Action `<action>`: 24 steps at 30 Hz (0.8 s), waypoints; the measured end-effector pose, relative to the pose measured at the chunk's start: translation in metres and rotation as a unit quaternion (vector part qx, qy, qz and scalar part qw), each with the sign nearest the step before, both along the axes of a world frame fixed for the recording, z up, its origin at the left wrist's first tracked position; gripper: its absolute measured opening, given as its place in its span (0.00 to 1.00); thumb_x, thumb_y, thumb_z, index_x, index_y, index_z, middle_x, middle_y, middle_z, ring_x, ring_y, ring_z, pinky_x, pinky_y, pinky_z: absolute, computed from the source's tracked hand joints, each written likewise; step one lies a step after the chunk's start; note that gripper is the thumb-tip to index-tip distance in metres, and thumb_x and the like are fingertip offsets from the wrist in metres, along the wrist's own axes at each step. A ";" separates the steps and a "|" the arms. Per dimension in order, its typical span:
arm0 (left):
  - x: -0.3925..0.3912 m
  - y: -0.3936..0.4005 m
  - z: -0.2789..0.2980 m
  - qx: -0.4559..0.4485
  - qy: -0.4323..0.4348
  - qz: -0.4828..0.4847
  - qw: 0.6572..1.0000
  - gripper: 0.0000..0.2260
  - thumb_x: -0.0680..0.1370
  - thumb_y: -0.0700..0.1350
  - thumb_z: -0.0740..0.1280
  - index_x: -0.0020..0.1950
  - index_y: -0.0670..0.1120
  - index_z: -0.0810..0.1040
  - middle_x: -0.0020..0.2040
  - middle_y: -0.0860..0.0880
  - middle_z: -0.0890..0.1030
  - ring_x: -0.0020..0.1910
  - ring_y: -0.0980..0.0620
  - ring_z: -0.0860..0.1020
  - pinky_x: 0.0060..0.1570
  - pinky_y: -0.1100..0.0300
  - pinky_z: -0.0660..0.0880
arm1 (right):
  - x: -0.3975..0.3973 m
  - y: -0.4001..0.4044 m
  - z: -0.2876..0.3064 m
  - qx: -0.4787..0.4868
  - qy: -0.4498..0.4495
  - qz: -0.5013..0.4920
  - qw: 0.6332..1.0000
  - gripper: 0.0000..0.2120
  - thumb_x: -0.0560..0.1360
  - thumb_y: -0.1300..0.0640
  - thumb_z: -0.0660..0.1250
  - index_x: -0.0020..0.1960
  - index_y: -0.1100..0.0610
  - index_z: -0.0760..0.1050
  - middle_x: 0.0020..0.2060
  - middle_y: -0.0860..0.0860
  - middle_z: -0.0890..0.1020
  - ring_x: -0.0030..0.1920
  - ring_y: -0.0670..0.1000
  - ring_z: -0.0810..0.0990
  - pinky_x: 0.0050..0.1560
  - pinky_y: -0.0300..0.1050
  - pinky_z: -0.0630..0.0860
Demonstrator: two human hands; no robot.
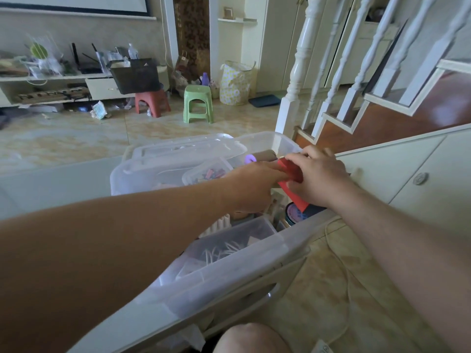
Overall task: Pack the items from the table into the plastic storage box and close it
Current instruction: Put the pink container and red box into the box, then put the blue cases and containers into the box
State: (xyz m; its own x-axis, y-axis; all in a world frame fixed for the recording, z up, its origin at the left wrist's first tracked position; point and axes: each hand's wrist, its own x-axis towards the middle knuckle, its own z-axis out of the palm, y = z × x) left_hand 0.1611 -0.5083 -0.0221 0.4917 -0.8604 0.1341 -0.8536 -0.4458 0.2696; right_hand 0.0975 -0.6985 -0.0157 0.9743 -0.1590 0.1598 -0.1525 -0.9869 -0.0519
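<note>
A clear plastic storage box point(283, 250) stands open in front of me, filled with small things. Both hands are over its right side, holding a red paper packet point(290, 169). My right hand point(318, 177) grips the packet from the right, fingers curled over its top. My left hand point(252, 187) reaches in from the left and touches the packet's left end; its fingers are mostly hidden. Inside lie a smaller clear lidded container point(211, 171) with coloured bits, a brown roll point(266, 156) with a purple piece point(251, 158), a round tin point(293, 212) and white sticks point(219, 222).
The box lid point(188, 149) lies across the far left of the box. A white table point(51, 184) runs to the left. A white stair railing point(295, 80) and a cabinet point(407, 174) stand to the right. Green point(197, 103) and red point(151, 101) stools sit on the tiled floor beyond.
</note>
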 end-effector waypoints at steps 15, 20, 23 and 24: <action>-0.066 0.234 0.044 0.092 0.003 0.132 0.987 0.27 0.75 0.61 0.70 0.74 0.62 0.72 0.71 0.55 0.74 0.70 0.52 0.71 0.68 0.56 0.66 | -0.026 0.121 0.043 0.068 0.039 0.015 0.997 0.18 0.76 0.42 0.63 0.65 0.41 0.72 0.67 0.51 0.73 0.61 0.57 0.75 0.51 0.48 0.74; -0.096 0.329 0.048 0.048 0.016 0.200 0.979 0.32 0.75 0.63 0.70 0.78 0.63 0.65 0.74 0.54 0.71 0.72 0.53 0.69 0.71 0.53 0.67 | -0.029 0.250 0.054 0.131 0.014 0.138 0.982 0.31 0.77 0.45 0.70 0.79 0.47 0.69 0.78 0.48 0.69 0.75 0.52 0.69 0.72 0.46 0.63; -0.113 0.408 0.039 0.036 0.034 0.271 0.961 0.29 0.76 0.60 0.70 0.77 0.62 0.67 0.73 0.55 0.72 0.70 0.53 0.70 0.69 0.57 0.67 | -0.021 0.335 0.055 0.144 0.015 0.223 0.964 0.32 0.77 0.49 0.71 0.79 0.50 0.69 0.77 0.49 0.70 0.76 0.51 0.68 0.72 0.41 0.62; -0.119 0.436 0.033 0.032 0.043 0.296 0.954 0.28 0.76 0.59 0.70 0.76 0.62 0.68 0.72 0.55 0.72 0.69 0.53 0.71 0.68 0.57 0.68 | -0.018 0.362 0.053 0.139 0.018 0.247 0.959 0.31 0.77 0.49 0.71 0.79 0.50 0.69 0.76 0.50 0.71 0.76 0.51 0.68 0.71 0.40 0.62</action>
State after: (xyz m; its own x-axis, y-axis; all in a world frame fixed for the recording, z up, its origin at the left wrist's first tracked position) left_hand 0.0419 -0.0723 0.0109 0.9008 -0.4332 0.0289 -0.4230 -0.8607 0.2833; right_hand 0.0792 -0.3362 0.0370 0.9461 0.2911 0.1421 0.3224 -0.8886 -0.3263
